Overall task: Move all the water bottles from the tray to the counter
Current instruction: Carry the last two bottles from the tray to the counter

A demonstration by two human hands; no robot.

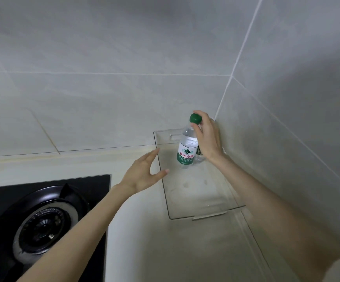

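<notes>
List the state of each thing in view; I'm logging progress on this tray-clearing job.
Clear plastic water bottle with green cap: upright, capped, at the tray's far end, gripped at the cap.
Second bottle behind it: mostly hidden by the right hand; state unclear.
Clear plastic tray: on the counter, near part bare.
Right hand: closed on the green cap.
Left hand: open, empty, beside the tray's left rim.
Black gas stove burner: no flame visible.
</notes>
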